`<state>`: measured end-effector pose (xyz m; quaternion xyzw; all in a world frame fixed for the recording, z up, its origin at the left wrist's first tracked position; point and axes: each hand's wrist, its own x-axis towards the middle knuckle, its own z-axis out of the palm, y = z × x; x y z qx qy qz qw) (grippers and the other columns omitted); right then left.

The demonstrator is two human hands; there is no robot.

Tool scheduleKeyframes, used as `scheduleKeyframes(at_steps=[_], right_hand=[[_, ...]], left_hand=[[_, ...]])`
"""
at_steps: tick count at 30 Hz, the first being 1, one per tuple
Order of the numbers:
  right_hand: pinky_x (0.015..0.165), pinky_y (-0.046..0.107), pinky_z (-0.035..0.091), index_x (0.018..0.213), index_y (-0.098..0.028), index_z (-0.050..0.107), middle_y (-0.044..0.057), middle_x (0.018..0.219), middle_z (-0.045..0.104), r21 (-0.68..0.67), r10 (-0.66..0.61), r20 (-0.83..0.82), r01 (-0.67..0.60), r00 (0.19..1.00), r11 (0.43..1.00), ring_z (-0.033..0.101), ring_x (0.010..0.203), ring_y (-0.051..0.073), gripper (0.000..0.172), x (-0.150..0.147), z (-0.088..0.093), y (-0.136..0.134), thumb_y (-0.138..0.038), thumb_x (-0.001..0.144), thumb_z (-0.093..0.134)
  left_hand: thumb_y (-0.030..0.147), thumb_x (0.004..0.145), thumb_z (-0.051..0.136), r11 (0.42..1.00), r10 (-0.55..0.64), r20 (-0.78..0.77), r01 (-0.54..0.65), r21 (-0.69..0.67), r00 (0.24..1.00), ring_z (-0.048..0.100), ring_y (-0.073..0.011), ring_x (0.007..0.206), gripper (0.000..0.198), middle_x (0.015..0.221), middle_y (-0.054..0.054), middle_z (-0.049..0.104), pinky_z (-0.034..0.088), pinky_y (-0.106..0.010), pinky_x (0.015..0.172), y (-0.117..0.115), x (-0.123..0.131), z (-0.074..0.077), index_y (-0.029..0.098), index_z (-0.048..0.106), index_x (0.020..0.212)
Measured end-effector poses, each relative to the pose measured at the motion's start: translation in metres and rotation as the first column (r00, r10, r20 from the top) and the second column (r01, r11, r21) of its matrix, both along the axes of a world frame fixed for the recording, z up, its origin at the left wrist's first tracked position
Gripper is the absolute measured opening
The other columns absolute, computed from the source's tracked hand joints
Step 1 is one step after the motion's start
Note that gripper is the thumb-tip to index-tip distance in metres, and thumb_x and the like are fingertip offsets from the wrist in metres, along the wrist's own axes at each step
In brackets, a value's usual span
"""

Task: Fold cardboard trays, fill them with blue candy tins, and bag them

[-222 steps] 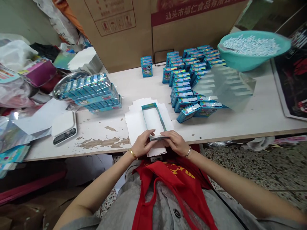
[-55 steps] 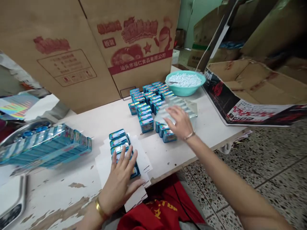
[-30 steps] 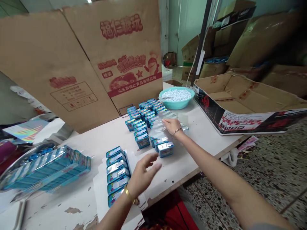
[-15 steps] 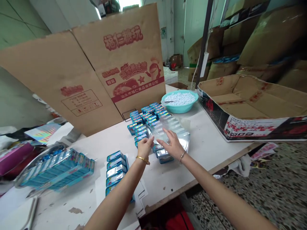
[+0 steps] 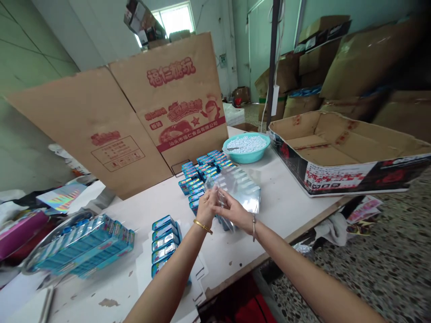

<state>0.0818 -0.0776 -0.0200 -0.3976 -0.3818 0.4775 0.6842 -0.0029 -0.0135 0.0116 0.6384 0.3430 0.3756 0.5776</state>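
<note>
In the head view, my left hand pinches the edge of a clear plastic bag. My right hand meets it from the right, its thumb and fingers closed on the same bag, the fingertips of both hands close together. Just beyond lies a pile of clear plastic bags, with light stripes showing through. Blue small tins stand in rows behind my left hand. Under my hands, more blue tins are partly hidden by the plastic and my fingers.
A row of blue tins lies on white paper nearer me. Wrapped blue packs sit at left in a metal tray. Behind stand a large cardboard sheet, a turquoise basin of white pellets and an open carton.
My hands have come together, the right moving left and closing on the plastic bag. The bag is now raised between them. The camera view has tilted upward slightly.
</note>
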Motion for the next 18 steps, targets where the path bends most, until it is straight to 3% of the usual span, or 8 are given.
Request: scheduleKeyframes(at_steps=[4,7,10,13,15,18], right_hand=[[0.098,0.039,0.045,0.122,-0.029,0.057,0.003,0.126,0.060,-0.054,-0.039,-0.168,0.030,0.985,0.998,0.059,0.111,0.022,0.059,-0.001,0.002,-0.010,-0.049,0.068,0.071],[0.093,0.040,0.049,0.115,-0.028,0.062,0.004,0.118,0.065,-0.102,-0.049,-0.231,0.026,0.972,0.994,0.063,0.105,0.022,0.047,0.004,0.005,-0.022,-0.054,0.075,0.064],[0.100,0.040,0.044,0.119,-0.031,0.060,0.002,0.129,0.059,-0.069,-0.029,-0.122,0.020,0.992,0.997,0.055,0.118,0.022,0.049,-0.002,0.014,-0.032,-0.056,0.077,0.062],[0.106,0.039,0.038,0.124,-0.031,0.056,0.001,0.136,0.053,0.017,-0.048,0.021,0.047,0.999,0.999,0.045,0.128,0.021,0.056,-0.014,0.023,-0.035,-0.047,0.073,0.071],[0.105,0.040,0.039,0.123,-0.030,0.057,0.001,0.135,0.054,0.008,-0.058,-0.003,0.058,0.998,0.998,0.047,0.126,0.022,0.052,-0.016,0.025,-0.032,-0.047,0.075,0.067],[0.102,0.044,0.042,0.119,-0.029,0.059,0.003,0.137,0.051,-0.072,-0.172,-0.052,0.168,0.984,0.983,0.051,0.123,0.024,0.044,-0.005,0.035,-0.031,-0.050,0.081,0.055]], left_hand=[[0.065,0.080,0.047,0.988,-0.152,0.030,0.151,0.028,0.988,0.051,-0.0150,0.060,0.057,0.058,-0.004,0.052,0.044,-0.028,0.061,-0.008,-0.001,0.012,0.020,0.047,0.046],[0.062,0.083,0.043,0.976,-0.218,0.038,0.217,0.028,0.975,0.055,-0.0168,0.067,0.057,0.063,-0.005,0.055,0.046,-0.029,0.064,-0.013,-0.003,0.015,0.019,0.049,0.046],[0.056,0.080,0.051,0.983,-0.167,0.005,0.166,0.081,0.986,0.055,-0.0170,0.071,0.046,0.071,-0.005,0.057,0.046,-0.030,0.069,-0.015,-0.005,0.016,0.018,0.057,0.054],[0.047,0.075,0.061,0.953,-0.129,-0.045,0.136,0.272,0.991,0.055,-0.0181,0.077,0.036,0.075,-0.005,0.057,0.044,-0.033,0.078,-0.014,-0.006,0.018,0.017,0.061,0.054],[0.042,0.074,0.064,0.920,-0.116,-0.053,0.128,0.371,0.992,0.055,-0.0186,0.081,0.033,0.076,-0.005,0.058,0.043,-0.034,0.082,-0.010,-0.008,0.022,0.017,0.062,0.053],[0.038,0.076,0.061,0.917,-0.095,-0.014,0.093,0.388,0.995,0.056,-0.0187,0.085,0.032,0.079,-0.006,0.060,0.044,-0.032,0.082,-0.004,-0.012,0.032,0.017,0.063,0.052]])
